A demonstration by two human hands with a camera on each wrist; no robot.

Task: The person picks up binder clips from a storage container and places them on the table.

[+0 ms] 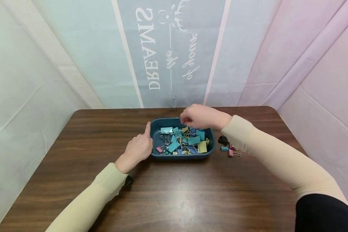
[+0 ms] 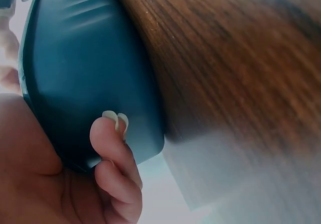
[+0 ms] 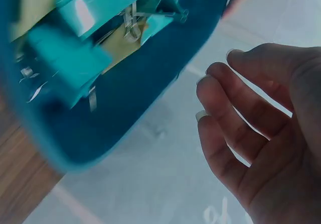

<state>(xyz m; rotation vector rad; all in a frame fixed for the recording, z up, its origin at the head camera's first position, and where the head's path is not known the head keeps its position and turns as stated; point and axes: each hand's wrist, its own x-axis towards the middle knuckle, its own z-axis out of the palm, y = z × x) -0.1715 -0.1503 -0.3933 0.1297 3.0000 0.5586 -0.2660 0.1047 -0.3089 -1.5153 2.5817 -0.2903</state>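
A dark blue plastic box (image 1: 179, 157) on the wooden table holds many binder clips (image 1: 174, 146), mostly teal, with some yellow, blue and pink. At the box's left end, my left hand (image 1: 137, 149) grips the wall, one finger reaching along the rim. Bent fingers (image 2: 113, 138) lie against the outer side in the left wrist view. Over the far rim, my right hand (image 1: 201, 116) hovers with loosely bent fingers. The right wrist view shows nothing between that hand's fingertips (image 3: 213, 81), which are beside the box wall.
A few binder clips (image 1: 231, 152), pink and teal, lie on the table (image 1: 179, 199) just right of the box, near my right forearm. A printed cloth backdrop (image 1: 174, 64) hangs behind the table's far edge, with pale cloth at both sides.
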